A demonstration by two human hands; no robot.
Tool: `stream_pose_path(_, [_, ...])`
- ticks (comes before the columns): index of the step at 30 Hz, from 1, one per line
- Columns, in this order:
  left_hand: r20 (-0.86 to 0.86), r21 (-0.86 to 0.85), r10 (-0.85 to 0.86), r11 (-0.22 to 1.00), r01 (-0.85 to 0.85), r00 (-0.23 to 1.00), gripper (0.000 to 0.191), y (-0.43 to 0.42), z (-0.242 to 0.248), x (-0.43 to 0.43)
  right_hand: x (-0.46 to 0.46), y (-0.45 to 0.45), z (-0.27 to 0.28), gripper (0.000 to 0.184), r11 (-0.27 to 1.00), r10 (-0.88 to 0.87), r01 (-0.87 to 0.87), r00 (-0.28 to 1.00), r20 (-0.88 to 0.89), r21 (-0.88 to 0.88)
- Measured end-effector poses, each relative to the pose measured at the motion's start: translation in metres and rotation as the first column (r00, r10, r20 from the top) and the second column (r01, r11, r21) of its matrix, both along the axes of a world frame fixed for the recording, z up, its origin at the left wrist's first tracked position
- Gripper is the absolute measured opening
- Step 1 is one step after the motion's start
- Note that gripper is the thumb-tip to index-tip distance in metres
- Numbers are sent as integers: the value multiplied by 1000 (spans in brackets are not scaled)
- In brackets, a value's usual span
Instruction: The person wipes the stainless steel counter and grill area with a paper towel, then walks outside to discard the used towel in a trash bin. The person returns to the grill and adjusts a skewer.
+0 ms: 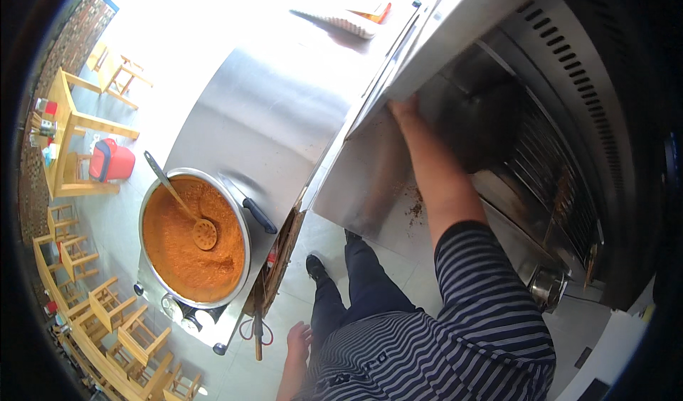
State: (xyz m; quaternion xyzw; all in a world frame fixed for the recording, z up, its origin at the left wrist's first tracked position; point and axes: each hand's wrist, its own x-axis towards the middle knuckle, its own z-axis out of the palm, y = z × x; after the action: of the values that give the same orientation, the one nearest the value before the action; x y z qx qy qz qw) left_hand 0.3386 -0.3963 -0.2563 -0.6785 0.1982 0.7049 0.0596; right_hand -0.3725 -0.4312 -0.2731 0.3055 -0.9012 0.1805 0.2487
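My right hand (404, 105) reaches into a stainless-steel unit. Its fingers are partly hidden behind the steel edge (427, 54), so whatever they touch cannot be made out. Under that forearm, dark brown crumbs (414, 206) lie scattered on a steel surface (363, 182). My left hand (300, 338) hangs low beside my leg, fingers loosely curled, with nothing seen in it. To the left, a large round metal pan (247, 251) holds an orange-red, grainy sauce (181, 262). A slotted ladle (205, 234) rests in the sauce, its handle over the rim.
A knife (259, 215) with a black handle lies beside the pan on the steel counter (267, 113). Scissors (256, 331) are at the counter's end. Slotted vent panels (576, 70) and a metal pot (547, 286) are to the right. Wooden stools (141, 334) stand far left.
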Motion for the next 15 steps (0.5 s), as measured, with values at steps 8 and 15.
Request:
stream_pose_path(8, [-62, -37, -168, 985, 166, 984, 46, -28, 7, 17, 183, 48, 65, 27, 908, 419, -405, 860, 291, -110])
stream_pose_path(15, [-33, -122, -331, 938, 325, 943, 45, -47, -1, 53, 186, 88, 92, 24, 946, 325, -269, 782, 532, -183])
